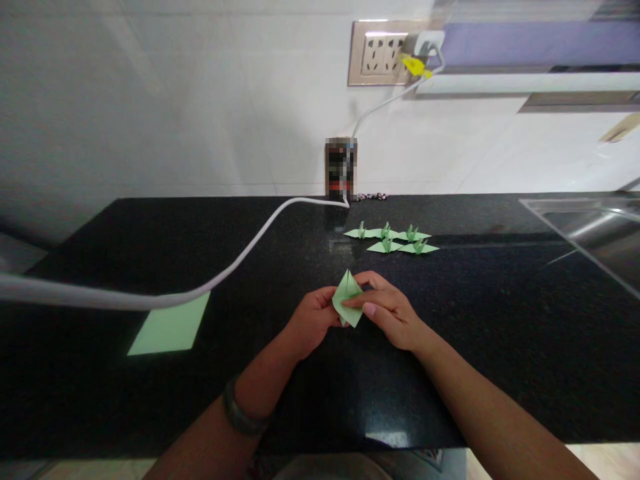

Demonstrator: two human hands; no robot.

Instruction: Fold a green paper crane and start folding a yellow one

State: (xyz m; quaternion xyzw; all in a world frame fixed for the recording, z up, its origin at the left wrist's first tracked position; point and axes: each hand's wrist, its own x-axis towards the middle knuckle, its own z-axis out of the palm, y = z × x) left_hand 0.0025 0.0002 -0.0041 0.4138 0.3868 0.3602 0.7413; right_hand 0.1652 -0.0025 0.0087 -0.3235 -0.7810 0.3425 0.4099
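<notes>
1. A folded green paper (345,287) is held just below the frame's middle, its tip pointed up, over the black counter (510,333).
2. Its left edge is pinched by the left hand (313,323) – the fingers are closed around it, though those behind are partly hidden.
3. The paper's face is crossed by the right hand's (397,317) extended index finger; the thumb is held slightly apart from it, near the right edge.
4. A bracelet (243,410) is worn on the left wrist.
5. Five paper cranes (387,246) are set in two rows right of centre.
6. A flat green sheet (170,330) is partly covered – lower left – by a white cable (250,248).
</notes>
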